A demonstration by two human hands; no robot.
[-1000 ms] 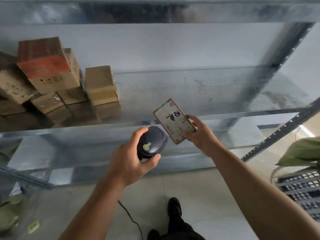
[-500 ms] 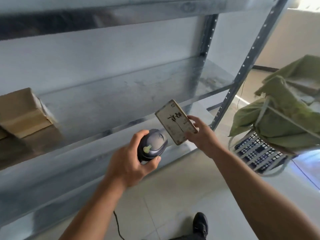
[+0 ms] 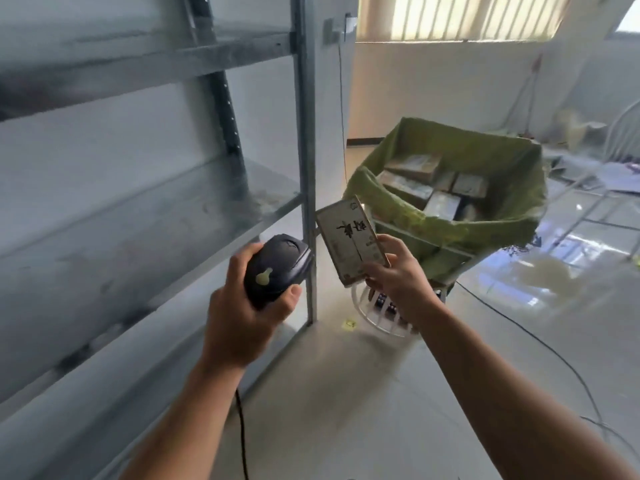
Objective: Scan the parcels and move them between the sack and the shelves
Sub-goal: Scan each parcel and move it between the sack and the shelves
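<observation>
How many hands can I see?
2. The left hand grips the scanner beside the shelf post; the right hand pinches the flat parcel in front of the green sack.

Daylight pours from the window [image 3: 457, 15], overexposed; below it the floor [image 3: 540, 271] glares, and the shelves [image 3: 138, 216] look perhaps motion-blurred.

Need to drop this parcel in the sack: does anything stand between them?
Nothing visible does. The parcel, pinched by the right hand, is just in front of the green sack, whose mouth is open; the shelf post stands left of that path.
</observation>
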